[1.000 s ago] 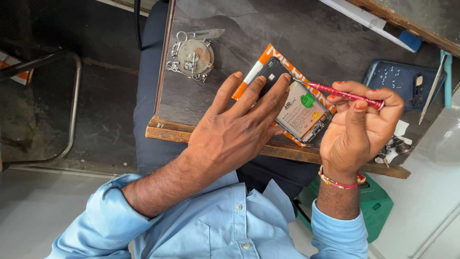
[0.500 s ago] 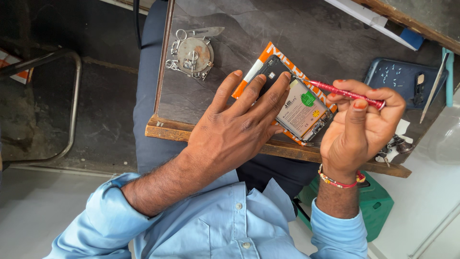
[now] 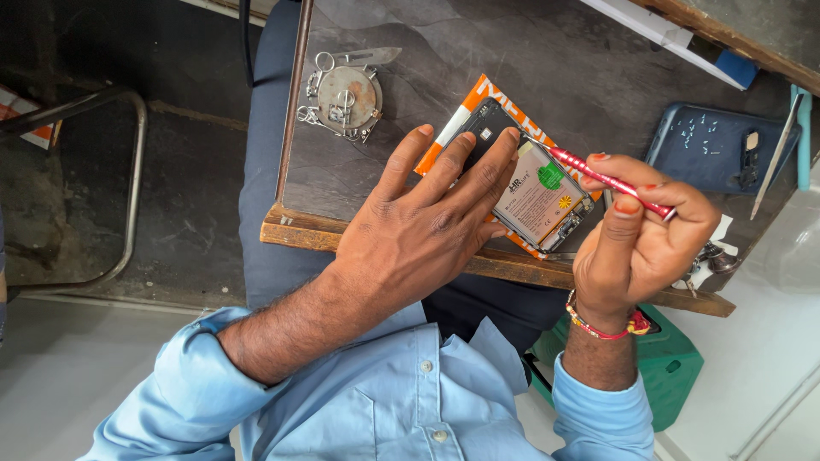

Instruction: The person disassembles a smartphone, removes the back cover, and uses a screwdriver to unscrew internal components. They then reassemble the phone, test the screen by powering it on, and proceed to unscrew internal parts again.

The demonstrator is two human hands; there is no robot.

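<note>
An opened phone [image 3: 536, 189] with its back off lies on an orange and white mat [image 3: 462, 115] on the dark worktop; its pale battery with a green sticker shows. My left hand [image 3: 424, 224] lies flat across the phone's left side, fingers spread and pressing it down. My right hand [image 3: 642, 239] grips a thin red screwdriver [image 3: 598, 177], whose tip touches the phone's upper edge close to my left fingertips.
A round metal dish [image 3: 348, 96] with small tools sits at the back left of the worktop. A blue tray [image 3: 717, 147] with tiny screws lies at the right. The wooden table edge [image 3: 359, 236] runs below my hands. A green box [image 3: 670, 367] stands on the floor.
Both hands stay on the phone. The screwdriver has hardly shifted; the view has tilted very slightly.
</note>
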